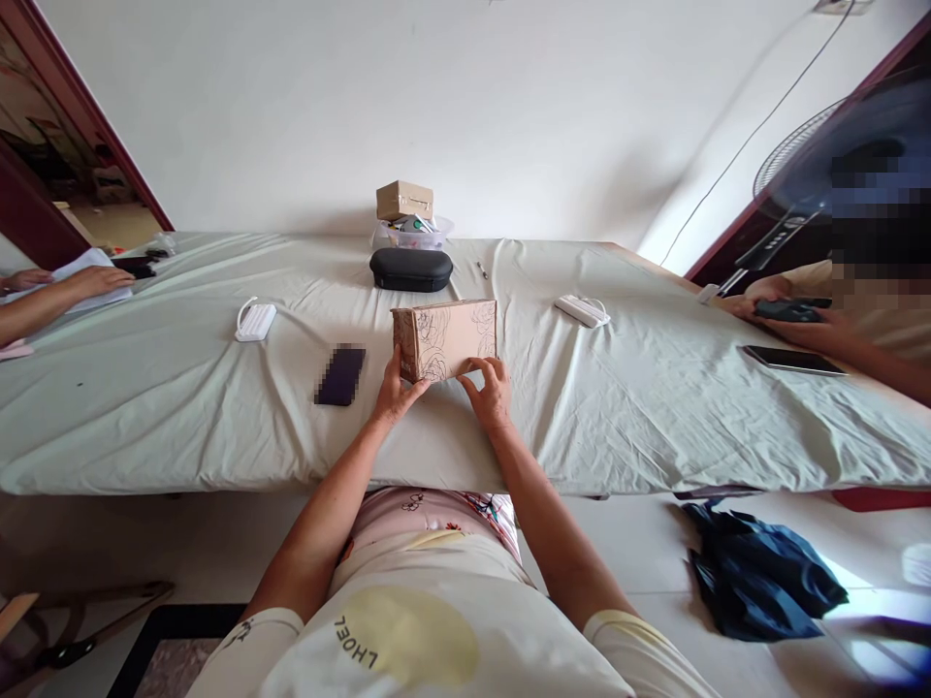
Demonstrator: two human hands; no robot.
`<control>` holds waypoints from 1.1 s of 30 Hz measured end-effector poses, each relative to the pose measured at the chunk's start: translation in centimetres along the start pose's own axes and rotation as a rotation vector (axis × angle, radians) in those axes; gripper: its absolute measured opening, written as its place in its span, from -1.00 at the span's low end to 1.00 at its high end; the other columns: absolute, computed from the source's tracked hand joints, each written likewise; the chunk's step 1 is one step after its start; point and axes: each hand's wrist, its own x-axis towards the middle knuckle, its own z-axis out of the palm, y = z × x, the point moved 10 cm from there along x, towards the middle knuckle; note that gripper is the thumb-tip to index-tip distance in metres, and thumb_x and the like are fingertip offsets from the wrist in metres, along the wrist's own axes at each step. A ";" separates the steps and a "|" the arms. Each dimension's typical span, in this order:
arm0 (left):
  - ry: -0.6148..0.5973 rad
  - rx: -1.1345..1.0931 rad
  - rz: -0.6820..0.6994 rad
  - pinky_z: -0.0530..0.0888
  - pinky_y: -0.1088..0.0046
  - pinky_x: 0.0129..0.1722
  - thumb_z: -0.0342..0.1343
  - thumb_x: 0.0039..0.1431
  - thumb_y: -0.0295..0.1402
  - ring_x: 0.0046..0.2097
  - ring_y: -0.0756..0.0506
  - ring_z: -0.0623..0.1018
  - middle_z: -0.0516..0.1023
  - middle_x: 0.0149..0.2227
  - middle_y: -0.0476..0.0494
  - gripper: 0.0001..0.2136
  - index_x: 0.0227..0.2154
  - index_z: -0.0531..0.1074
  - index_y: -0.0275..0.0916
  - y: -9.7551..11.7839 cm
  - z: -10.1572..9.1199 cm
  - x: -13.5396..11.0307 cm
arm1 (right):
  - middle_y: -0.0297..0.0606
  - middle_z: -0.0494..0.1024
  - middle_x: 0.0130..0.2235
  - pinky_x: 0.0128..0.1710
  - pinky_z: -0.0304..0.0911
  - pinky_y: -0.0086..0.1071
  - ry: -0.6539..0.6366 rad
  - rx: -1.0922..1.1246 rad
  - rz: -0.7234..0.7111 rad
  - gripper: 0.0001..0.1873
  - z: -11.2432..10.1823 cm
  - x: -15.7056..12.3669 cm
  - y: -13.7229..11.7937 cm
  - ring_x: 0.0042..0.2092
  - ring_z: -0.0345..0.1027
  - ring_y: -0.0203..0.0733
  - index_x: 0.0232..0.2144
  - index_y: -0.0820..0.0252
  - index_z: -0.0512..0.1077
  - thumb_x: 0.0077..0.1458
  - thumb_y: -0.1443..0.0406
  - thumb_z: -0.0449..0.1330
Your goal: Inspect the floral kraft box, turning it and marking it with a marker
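A cardboard box (457, 334) with dark scribbled line drawings on its faces stands tilted in front of me on the table. My left hand (397, 390) grips its lower left corner, the thumb along the bottom edge and the fingers against the side. At the lower right edge, my right hand (489, 390) pinches the box between thumb and fingers. A dark phone (340, 375) lies flat to the left of my left hand. Just behind the box rests a black zip case (411, 269).
A plastic basket (378, 236) bears a smaller cardboard box (404, 200) near the wall. White power banks (256, 321) (582, 310) lie on both sides, and a pen (482, 270) behind. Two other people sit at the table's ends; one's hands hold a dark device (789, 310) by a phone (792, 360).
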 end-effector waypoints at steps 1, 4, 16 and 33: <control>-0.014 -0.019 -0.017 0.46 0.14 0.25 0.31 0.13 -0.13 0.41 -0.32 0.29 0.15 0.45 -0.40 -0.10 0.45 0.02 -0.17 0.0 0.1 0.1 | -0.07 0.46 -0.02 0.13 0.37 0.06 0.029 -0.002 0.016 -0.63 -0.4 0.1 0.4 0.06 0.37 0.08 0.01 0.05 0.49 0.26 0.03 0.26; -0.011 -0.046 -0.043 0.49 0.18 0.21 0.24 0.22 -0.12 0.35 -0.28 0.40 0.25 0.41 -0.36 -0.19 0.45 0.05 -0.16 0.3 -0.1 0.3 | -0.01 0.41 0.08 0.20 0.31 0.13 0.100 0.018 0.054 -0.56 -1.4 0.1 1.2 0.14 0.31 0.13 0.05 0.07 0.47 0.23 0.00 0.27; 0.061 -0.042 -0.151 0.62 0.32 -0.19 -0.17 0.31 0.30 0.18 -0.30 0.54 0.46 0.25 -0.35 -0.24 0.28 0.37 -0.18 -1.5 -2.6 0.4 | -0.13 0.53 -0.02 -0.16 0.48 -0.18 0.126 0.195 0.180 -0.59 -1.8 0.0 1.9 -0.12 0.46 -0.08 0.04 0.00 0.50 0.26 -0.01 0.21; 0.220 0.093 -0.103 0.59 0.43 -0.42 -0.19 0.33 0.29 -0.26 -0.12 0.63 0.61 -0.06 -0.30 -0.25 0.11 0.51 -0.26 -1.4 -3.8 0.4 | -0.15 0.59 -0.13 -0.17 0.48 -0.22 0.135 0.345 0.251 -0.55 -1.0 -0.3 2.6 -0.15 0.51 -0.11 0.12 0.06 0.41 0.31 0.00 0.10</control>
